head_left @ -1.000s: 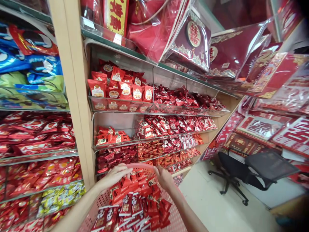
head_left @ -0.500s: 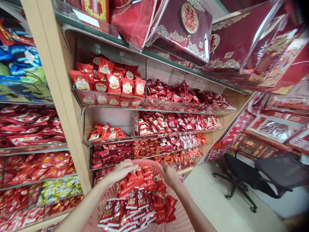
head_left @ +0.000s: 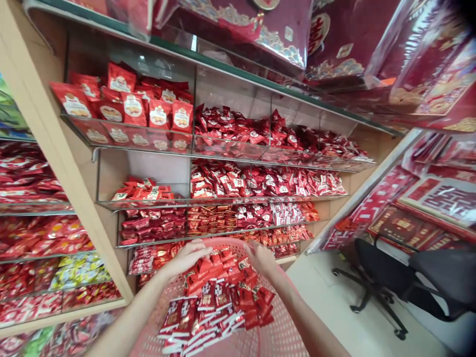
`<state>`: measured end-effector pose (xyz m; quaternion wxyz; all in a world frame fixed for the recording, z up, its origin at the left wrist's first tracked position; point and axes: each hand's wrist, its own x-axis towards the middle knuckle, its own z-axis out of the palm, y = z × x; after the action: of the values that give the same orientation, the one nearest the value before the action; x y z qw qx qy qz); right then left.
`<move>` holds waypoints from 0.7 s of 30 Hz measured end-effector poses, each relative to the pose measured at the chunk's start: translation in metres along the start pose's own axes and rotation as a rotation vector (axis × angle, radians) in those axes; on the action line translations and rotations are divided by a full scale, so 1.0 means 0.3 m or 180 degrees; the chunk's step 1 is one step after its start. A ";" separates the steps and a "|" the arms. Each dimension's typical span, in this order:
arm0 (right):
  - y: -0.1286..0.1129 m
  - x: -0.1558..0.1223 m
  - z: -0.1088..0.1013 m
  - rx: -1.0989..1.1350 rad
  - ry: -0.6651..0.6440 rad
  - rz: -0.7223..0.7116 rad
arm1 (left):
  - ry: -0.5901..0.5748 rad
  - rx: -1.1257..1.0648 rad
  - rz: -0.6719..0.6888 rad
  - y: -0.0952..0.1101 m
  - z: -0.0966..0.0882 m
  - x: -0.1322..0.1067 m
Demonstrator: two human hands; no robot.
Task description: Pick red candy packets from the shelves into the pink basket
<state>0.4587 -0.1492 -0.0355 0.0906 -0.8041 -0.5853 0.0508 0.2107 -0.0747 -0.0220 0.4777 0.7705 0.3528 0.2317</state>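
Red wrapped packets [head_left: 213,297] lie heaped in a pink plastic basket [head_left: 284,329], in front of glass shelves [head_left: 148,141] stocked with similar packets. The left hand [head_left: 188,259] rests at the far rim with its fingers [head_left: 197,252] open, while the right hand [head_left: 260,259] curls over the packets, its grip unclear. Handling the packets seems the step in hand; lifting one would call for closing the fingers.

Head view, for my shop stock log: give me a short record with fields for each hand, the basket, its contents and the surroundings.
Left hand: at the basket's far rim
Right hand: at the rim, beside the heap
Basket: pink plastic basket, mesh-sided
Contents: red wrapped packets, heaped
Shelves: clear display bins of red packets, ahead
Nearby: black office chair on a pale floor, right
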 end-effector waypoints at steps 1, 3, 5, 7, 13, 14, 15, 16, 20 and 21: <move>0.027 -0.004 -0.005 0.0001 -0.0002 0.0012 | -0.0007 0.0008 -0.0021 0.013 0.023 0.009; 0.081 -0.012 -0.011 -0.0018 0.0006 0.0039 | -0.0052 0.0026 -0.0044 0.036 0.068 0.027; 0.131 -0.020 -0.012 -0.0023 0.0030 0.0053 | -0.0125 0.0059 -0.0056 0.055 0.108 0.043; 0.174 -0.025 -0.010 0.0003 0.0033 0.0049 | -0.0164 0.0102 -0.0057 0.071 0.141 0.054; 0.242 -0.035 -0.014 0.0140 -0.0007 -0.0057 | -0.0121 0.0262 -0.0150 0.115 0.204 0.058; 0.243 -0.035 -0.016 0.0170 -0.0015 -0.0068 | -0.0095 0.0274 -0.0161 0.122 0.208 0.053; 0.242 -0.035 -0.017 0.0194 -0.0034 -0.0076 | -0.0064 0.0269 -0.0167 0.128 0.211 0.047; 0.237 -0.034 -0.017 0.0210 -0.0062 -0.0086 | -0.0021 0.0247 -0.0180 0.132 0.212 0.038; 0.191 -0.013 0.005 0.0254 -0.0175 -0.0266 | 0.0262 0.0129 -0.0390 0.127 0.195 -0.019; 0.173 -0.005 0.015 0.0262 -0.0198 -0.0338 | 0.0337 0.0119 -0.0460 0.122 0.185 -0.037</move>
<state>0.5057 -0.1655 -0.0505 0.1079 -0.7656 -0.6271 0.0950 0.2539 -0.1256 -0.0135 0.4594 0.7385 0.4364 0.2305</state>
